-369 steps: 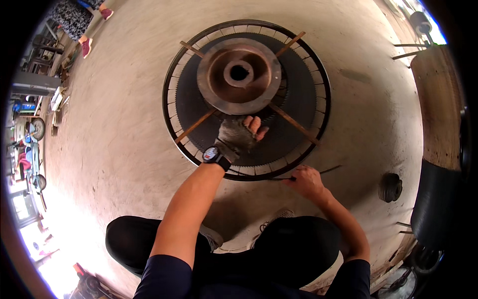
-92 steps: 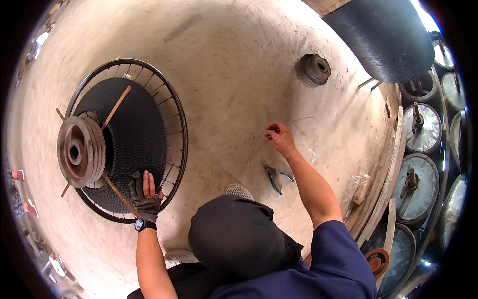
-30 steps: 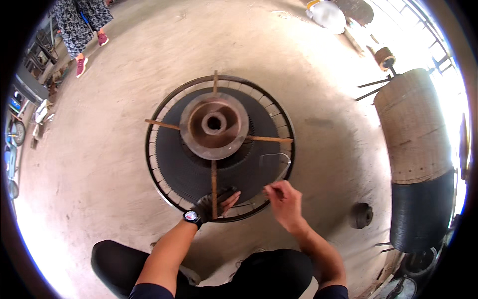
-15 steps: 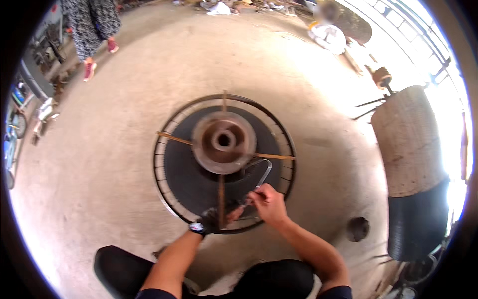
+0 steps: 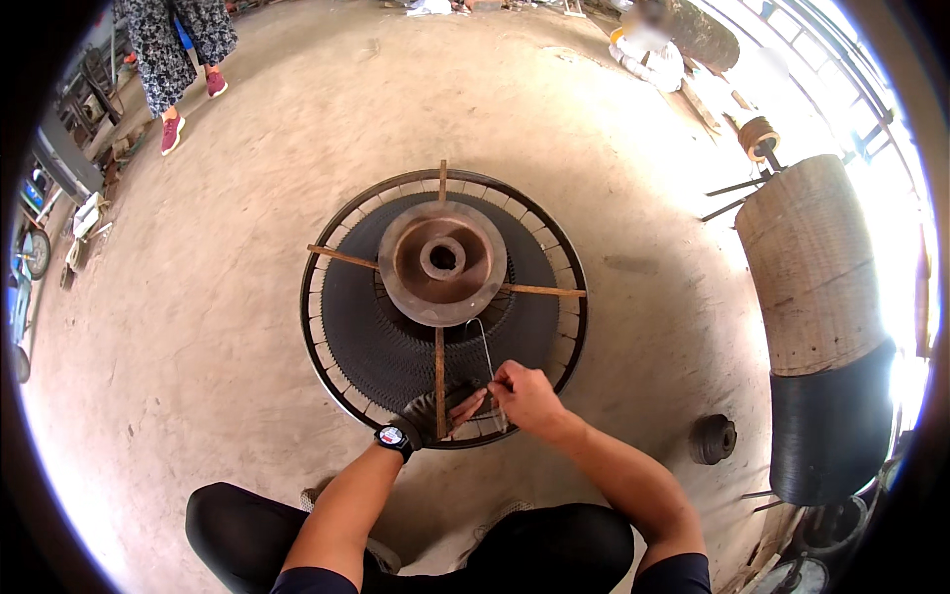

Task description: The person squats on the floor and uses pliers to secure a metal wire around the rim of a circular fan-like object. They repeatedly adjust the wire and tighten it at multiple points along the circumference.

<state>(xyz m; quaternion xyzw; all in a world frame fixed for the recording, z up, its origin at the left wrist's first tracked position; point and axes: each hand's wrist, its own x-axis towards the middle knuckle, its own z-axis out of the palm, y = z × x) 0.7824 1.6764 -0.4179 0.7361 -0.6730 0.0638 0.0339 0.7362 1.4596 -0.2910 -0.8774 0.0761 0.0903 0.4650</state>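
In the head view, the right hand is nearly closed, its fingertips pinching a thin wire whose bent end arches over the near side of a dark ridged coil. The gloved left hand lies at the coil's near edge, bare fingers extended, partly behind a wooden stick; whether it grips anything cannot be told. The coil sits inside a wheel rim, beneath a rusty pulley.
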